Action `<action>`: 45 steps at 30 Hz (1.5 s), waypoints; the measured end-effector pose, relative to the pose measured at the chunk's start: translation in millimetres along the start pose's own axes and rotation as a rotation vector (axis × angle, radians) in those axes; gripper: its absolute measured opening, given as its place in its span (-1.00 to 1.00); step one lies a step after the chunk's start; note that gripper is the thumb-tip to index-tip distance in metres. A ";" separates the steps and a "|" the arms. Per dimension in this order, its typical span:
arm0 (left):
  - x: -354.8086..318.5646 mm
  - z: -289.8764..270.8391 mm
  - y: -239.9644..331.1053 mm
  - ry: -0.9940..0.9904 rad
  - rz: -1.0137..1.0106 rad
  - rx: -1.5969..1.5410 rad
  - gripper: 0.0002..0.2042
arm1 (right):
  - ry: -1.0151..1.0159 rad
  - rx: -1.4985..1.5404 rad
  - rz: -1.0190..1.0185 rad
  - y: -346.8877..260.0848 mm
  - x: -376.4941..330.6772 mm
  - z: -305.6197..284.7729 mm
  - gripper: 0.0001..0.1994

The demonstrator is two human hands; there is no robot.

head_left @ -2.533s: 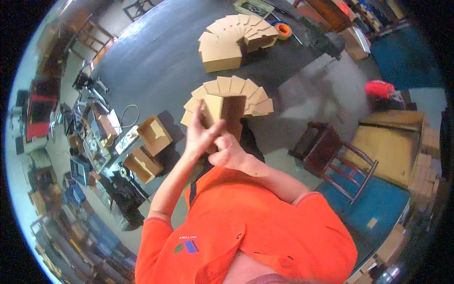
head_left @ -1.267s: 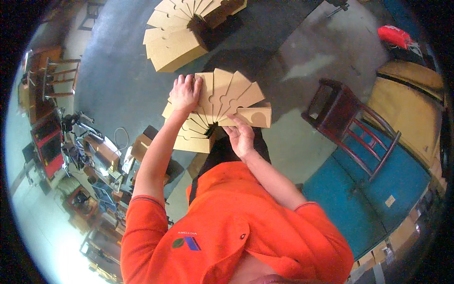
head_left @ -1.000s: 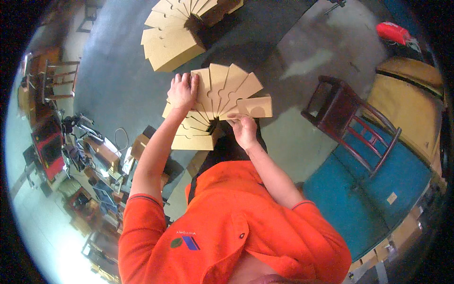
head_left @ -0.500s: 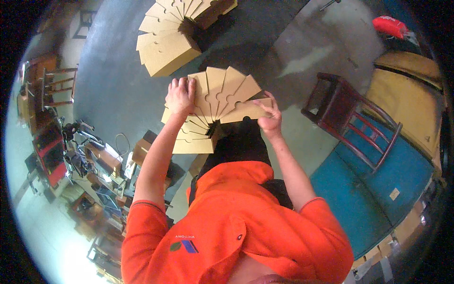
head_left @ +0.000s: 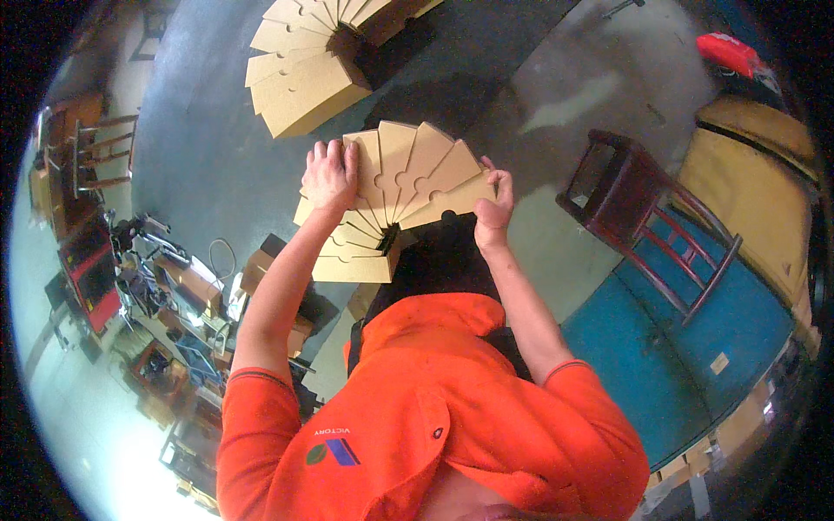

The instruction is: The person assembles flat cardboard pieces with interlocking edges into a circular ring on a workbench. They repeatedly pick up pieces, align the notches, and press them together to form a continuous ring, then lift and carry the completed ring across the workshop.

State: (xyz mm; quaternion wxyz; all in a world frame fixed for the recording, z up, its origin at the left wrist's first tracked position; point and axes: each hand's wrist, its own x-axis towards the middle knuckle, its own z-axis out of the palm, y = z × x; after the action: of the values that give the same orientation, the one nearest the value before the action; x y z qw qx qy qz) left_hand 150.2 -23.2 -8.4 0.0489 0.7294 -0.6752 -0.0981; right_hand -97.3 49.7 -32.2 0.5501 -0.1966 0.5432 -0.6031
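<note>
A fan of overlapping flat tan cardboard boxes [head_left: 395,156], several with a half-round thumb notch, spreads in front of my body. My left hand [head_left: 330,181] lies over the left part of the fan, with its fingers bent at the far edge and closed on the boxes. At the fan's right end, my right hand [head_left: 493,211] grips the outer end of the lowest right box [head_left: 452,198], fingers curled at its tip and thumb near its front side. What lies under both palms is hidden.
Beyond, a second fan of similar boxes [head_left: 304,87] rests on a dark grey surface [head_left: 204,104]. A dark wooden chair [head_left: 621,187] lies at right, near blue panels [head_left: 669,356] and a yellow panel [head_left: 747,208]. Cluttered equipment and cartons [head_left: 187,291] fill the left side.
My right hand's fingers have drawn in and curled more at the box's end. My left hand stays on the fan with little change. The view has shifted slightly.
</note>
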 end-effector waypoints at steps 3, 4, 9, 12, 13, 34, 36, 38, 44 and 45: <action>-3.6 -0.8 0.0 0.012 0.006 0.011 -0.64 | -0.022 0.021 0.021 2.5 -1.9 -0.8 -0.65; -7.0 -0.7 -2.1 0.004 0.009 0.011 -0.65 | -0.038 0.013 0.027 1.3 -5.1 -1.4 -0.65; -24.2 -3.4 -5.4 -0.001 0.003 0.009 -0.65 | -0.119 -0.117 0.019 -9.1 -18.3 -8.1 -0.67; -39.5 -12.0 -17.4 0.055 0.009 -0.039 -0.62 | -0.216 -0.181 -0.027 1.2 -26.2 -21.7 -0.72; -44.0 -13.7 -24.1 0.059 -0.008 -0.047 -0.61 | -0.214 -0.155 0.018 1.9 -28.7 -24.0 -0.71; -408.8 -44.6 -292.9 -0.392 -0.355 0.022 -0.67 | -0.495 -0.399 -0.127 -38.3 -227.0 10.8 -0.63; -415.4 -15.5 -302.2 -0.399 -0.354 0.078 -0.78 | -0.532 -0.516 -0.095 -39.5 -228.9 16.4 -0.65; -399.2 -23.1 -304.6 -0.399 -0.368 0.071 -0.88 | -0.600 -0.523 -0.084 -44.7 -242.6 34.1 -0.64; -379.1 -144.4 -237.2 0.105 -0.192 -0.104 -0.87 | -0.974 -0.783 -0.433 -86.4 -291.6 104.0 -0.68; -370.9 -163.8 -221.6 0.149 -0.115 -0.137 -0.87 | -1.084 -0.814 -0.703 -100.7 -300.9 120.7 -0.69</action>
State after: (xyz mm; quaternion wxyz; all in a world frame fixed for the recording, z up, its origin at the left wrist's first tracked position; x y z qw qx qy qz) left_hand 375.1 354.1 134.9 0.1431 0.7671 -0.6185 -0.0921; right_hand 53.7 241.0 204.2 0.3995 -0.8137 0.2821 -0.3143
